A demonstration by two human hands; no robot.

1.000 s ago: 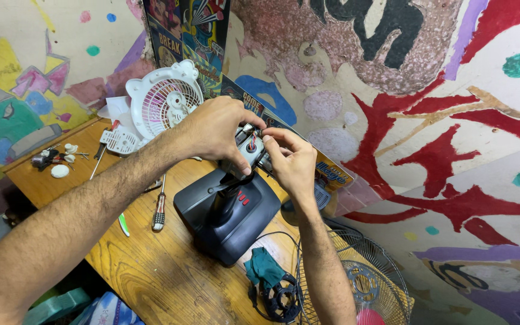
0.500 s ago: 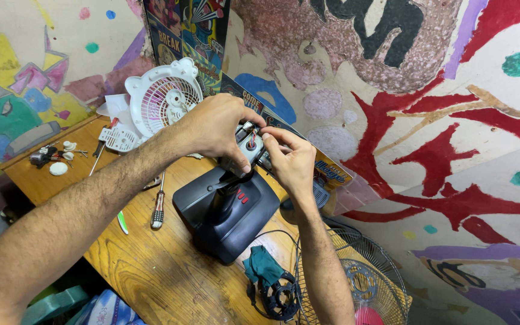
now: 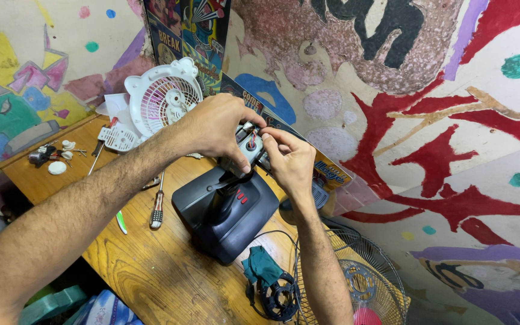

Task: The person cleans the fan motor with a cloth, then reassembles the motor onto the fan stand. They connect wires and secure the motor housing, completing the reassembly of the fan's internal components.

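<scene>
**Joystick grip lies open, wiring exposed**

Your left hand [image 3: 221, 127] clasps the top of the black joystick [image 3: 227, 207] standing on the wooden desk [image 3: 145, 271], while your right hand [image 3: 290, 162] pinches at the coloured wires [image 3: 251, 139] inside the opened head. The shell looks already off; reassembly appears undone. The stick's long axis rises from its base, leaning toward the painted wall [image 3: 452, 120]

I see a tall poster [image 3: 195, 37] leaning against the painted wall behind the bench, dark with blue, red and yellow artwork. A flat printed box [image 3: 326, 171] lies along the wall's foot past my hands, dark with yellow and blue edges. No screens.
</scene>
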